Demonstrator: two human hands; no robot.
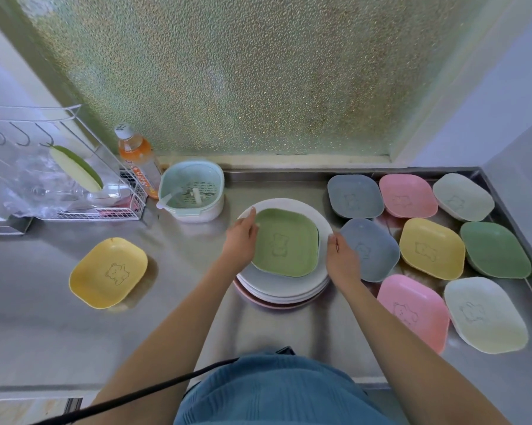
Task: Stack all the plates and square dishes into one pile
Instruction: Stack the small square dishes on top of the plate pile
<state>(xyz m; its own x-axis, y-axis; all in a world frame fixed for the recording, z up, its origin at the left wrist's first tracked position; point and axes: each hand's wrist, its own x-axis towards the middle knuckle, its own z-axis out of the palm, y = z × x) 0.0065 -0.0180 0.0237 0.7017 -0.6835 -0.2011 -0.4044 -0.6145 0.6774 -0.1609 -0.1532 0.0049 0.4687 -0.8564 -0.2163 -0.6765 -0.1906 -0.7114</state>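
A green square dish (286, 240) lies on top of a pile of round white and pink plates (283, 286) in the middle of the steel counter. My left hand (241, 237) grips the dish's left rim, thumb pointing up. My right hand (341, 259) touches the right rim of the top white plate, next to a blue dish (376, 250). A yellow square dish (108, 273) sits alone at the left. Several more square dishes lie at the right, among them pink (411, 311), cream (485, 314), yellow (431, 248) and green (494, 250).
A pale green strainer bowl (192, 191) and an orange drink bottle (137, 157) stand behind the pile to the left. A wire rack (74, 191) with a plastic bag is at the far left. The counter's raised edge (503, 207) borders the dishes at the right.
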